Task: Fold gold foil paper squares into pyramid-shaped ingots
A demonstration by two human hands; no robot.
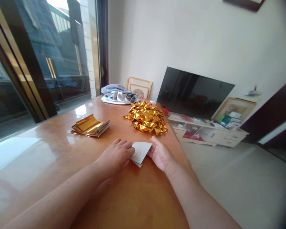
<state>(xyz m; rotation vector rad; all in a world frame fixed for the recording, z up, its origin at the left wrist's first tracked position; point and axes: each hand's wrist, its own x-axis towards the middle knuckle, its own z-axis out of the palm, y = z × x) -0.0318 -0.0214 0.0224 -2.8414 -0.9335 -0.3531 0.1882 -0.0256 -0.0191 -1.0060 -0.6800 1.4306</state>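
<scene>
The left hand (115, 158) and right hand (160, 155) grip a folded white-backed sheet (140, 153) between them, fingers narrowed on its edges. A heap of creased gold foil (146, 118) lies at 12 o'clock; an unfolded foil stack (90, 126) lies at 10 o'clock.

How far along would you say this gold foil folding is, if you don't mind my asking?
A large heap of crumpled-looking folded gold foil looks done. In hand, the left hand and right hand hold a folded white-backed sheet on the table. Still left: a curling stack of gold sheets.
</scene>
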